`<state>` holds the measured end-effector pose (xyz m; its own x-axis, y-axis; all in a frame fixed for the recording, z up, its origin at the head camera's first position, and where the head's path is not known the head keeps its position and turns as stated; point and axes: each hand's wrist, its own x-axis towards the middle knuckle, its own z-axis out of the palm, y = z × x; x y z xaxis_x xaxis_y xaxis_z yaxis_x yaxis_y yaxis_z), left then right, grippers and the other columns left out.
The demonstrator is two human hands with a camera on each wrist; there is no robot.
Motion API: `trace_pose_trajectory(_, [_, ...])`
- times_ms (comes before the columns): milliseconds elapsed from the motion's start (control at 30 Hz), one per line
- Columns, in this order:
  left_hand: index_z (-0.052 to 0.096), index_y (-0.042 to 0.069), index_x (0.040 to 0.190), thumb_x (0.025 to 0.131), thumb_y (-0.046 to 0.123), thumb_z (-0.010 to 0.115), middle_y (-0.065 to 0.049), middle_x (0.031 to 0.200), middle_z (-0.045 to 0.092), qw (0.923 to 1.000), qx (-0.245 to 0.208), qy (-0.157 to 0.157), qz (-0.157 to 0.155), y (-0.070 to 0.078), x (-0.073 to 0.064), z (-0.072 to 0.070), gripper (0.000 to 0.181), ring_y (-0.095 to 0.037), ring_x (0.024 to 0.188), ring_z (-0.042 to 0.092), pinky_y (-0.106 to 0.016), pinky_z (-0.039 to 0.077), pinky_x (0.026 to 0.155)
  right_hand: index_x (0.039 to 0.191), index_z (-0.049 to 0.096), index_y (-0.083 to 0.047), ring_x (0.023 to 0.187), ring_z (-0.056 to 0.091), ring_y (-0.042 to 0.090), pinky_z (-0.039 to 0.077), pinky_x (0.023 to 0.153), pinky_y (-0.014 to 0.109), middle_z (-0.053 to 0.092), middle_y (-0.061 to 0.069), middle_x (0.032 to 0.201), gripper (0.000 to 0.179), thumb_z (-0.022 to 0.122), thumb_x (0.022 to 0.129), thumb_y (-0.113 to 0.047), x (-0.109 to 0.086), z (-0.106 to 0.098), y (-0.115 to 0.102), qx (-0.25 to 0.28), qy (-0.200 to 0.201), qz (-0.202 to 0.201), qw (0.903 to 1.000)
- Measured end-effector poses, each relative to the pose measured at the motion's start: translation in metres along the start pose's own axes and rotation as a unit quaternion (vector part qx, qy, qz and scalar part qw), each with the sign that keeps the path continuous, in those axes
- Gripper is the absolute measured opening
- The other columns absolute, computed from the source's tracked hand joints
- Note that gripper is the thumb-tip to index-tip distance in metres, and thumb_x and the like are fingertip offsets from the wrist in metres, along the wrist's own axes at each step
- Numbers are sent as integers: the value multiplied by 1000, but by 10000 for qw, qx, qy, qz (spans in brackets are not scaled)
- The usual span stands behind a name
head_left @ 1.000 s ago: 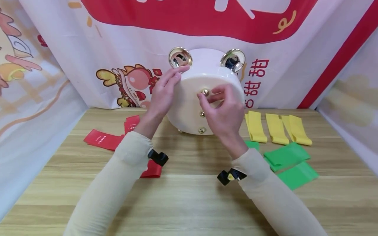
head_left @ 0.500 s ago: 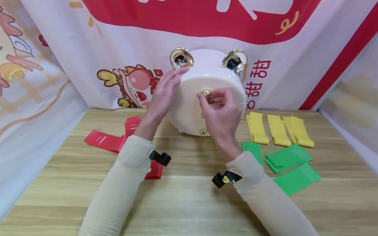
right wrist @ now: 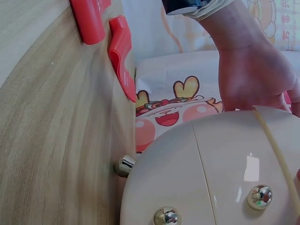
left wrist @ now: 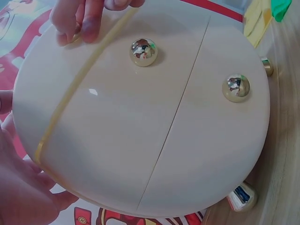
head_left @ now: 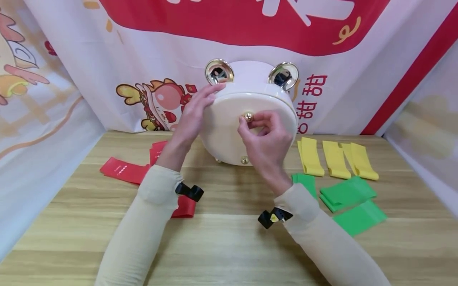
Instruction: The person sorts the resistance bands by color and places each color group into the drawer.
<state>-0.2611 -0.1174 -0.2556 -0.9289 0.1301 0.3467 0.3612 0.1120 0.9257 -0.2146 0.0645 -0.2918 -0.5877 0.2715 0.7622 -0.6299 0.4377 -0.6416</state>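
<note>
A white rounded drawer box (head_left: 229, 131) with two gold ear-like rings on top stands against the backdrop. My right hand (head_left: 268, 139) pinches its top gold knob (head_left: 248, 116) between thumb and fingers. Along the upper left side of the box rests my left hand (head_left: 195, 113), fingers extended. In the left wrist view, a yellowish drawer edge (left wrist: 70, 89) shows below the top section, whose front stands slightly out. The middle knob (left wrist: 143, 52) and lower knob (left wrist: 236, 87) are untouched. From the head, my right hand hides the middle one.
Red bands (head_left: 123, 170) lie on the wooden table (head_left: 222, 246) at left, partly under my left arm. Yellow bands (head_left: 336, 159) and green bands (head_left: 359, 216) lie to the right. A printed cloth (head_left: 171, 47) hangs close behind the box.
My right hand has closed its fingers on the top knob and shifted slightly toward me. The top drawer's front has come out a little. My left hand stays at the box's side.
</note>
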Motion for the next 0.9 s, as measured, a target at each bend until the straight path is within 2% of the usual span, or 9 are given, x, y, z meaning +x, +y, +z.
trace_pose_trajectory(133, [62,25,149,110,29,44,11,164,48,9999,-56,-36,-98,0,0,-4,43,-10,146,43,-41,36,119,97,68,3,58,64,20,40,52,13,79,14,85,25,83,88,-14,-3,-2,-1,74,-26,-170,9998])
trace_pose_trajectory(333, [62,30,149,110,34,45,12,161,50,9994,-67,-143,-319,0,0,-6,43,-15,130,54,-35,47,102,96,67,3,54,61,19,39,51,12,79,14,84,24,83,88,-14,-8,-10,-6,-4,-94,-352,9993])
trace_pose_trajectory(433, [61,31,149,109,35,46,13,161,51,9992,-103,-165,-342,0,1,-6,42,-15,128,55,-34,48,100,97,67,3,53,59,18,39,51,12,80,13,84,25,83,89,-14,-11,-14,-9,-54,-144,-403,9991])
trace_pose_trajectory(600, [62,31,148,109,34,47,19,160,51,9992,-231,-194,-279,0,0,-6,42,-11,137,52,-34,45,108,97,66,2,54,62,18,39,50,13,79,12,82,24,82,89,-14,-17,-20,-16,-65,-212,-500,9985])
trace_pose_trajectory(800, [60,28,151,110,31,46,15,161,51,9987,-347,-292,-246,0,0,-7,43,-9,144,48,-41,38,122,97,65,3,59,68,20,40,50,13,79,12,81,24,83,89,-12,-23,-28,-22,-9,-355,-595,9976])
trace_pose_trajectory(900, [59,28,151,111,31,46,13,160,52,9982,-401,-334,-280,-1,0,-7,43,-11,142,50,-43,40,122,97,65,3,59,67,18,40,50,13,78,12,81,24,83,88,-11,-26,-33,-26,12,-404,-631,9972])
